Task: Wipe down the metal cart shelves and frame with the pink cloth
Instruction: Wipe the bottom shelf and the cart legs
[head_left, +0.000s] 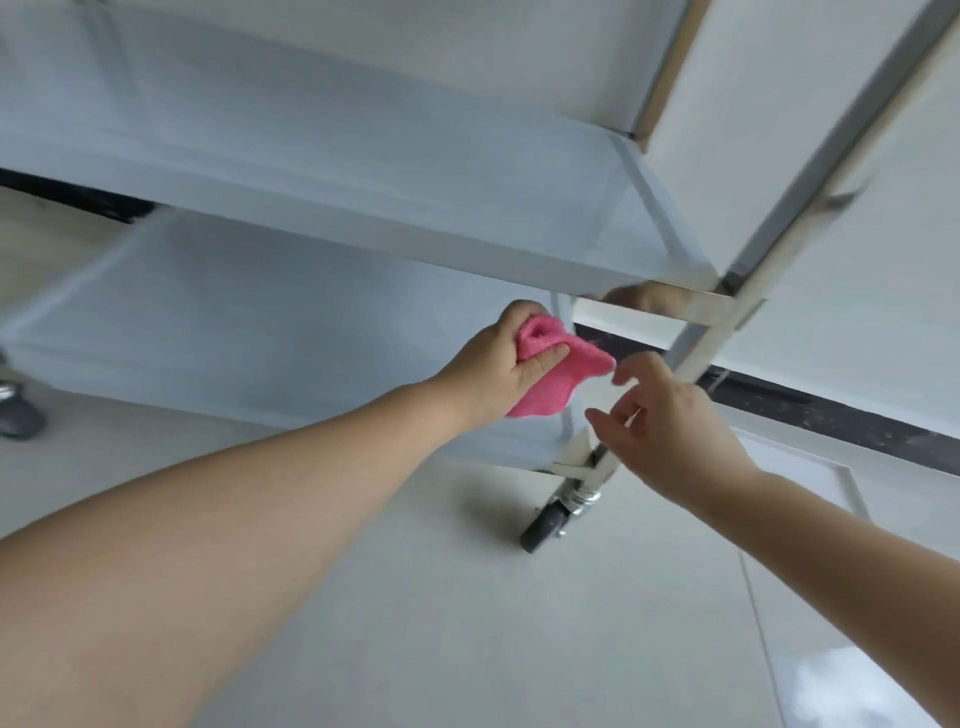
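Observation:
The metal cart fills the upper half of the head view, with its middle shelf (395, 171) above the lower shelf (249, 322). A shiny upright frame post (795, 208) runs diagonally down the right side. My left hand (498, 366) is closed around a bunched pink cloth (550, 371), held over the right end of the lower shelf, just under the middle shelf's front edge. My right hand (670, 421) hovers with fingers spread beside the post, a little right of the cloth's loose corner and holding nothing.
A black caster wheel (545, 525) sits on the pale tiled floor (467, 597) under the cart's near right corner. Another wheel (18, 415) shows at the left edge. A white wall with a dark baseboard strip (841, 415) runs behind on the right.

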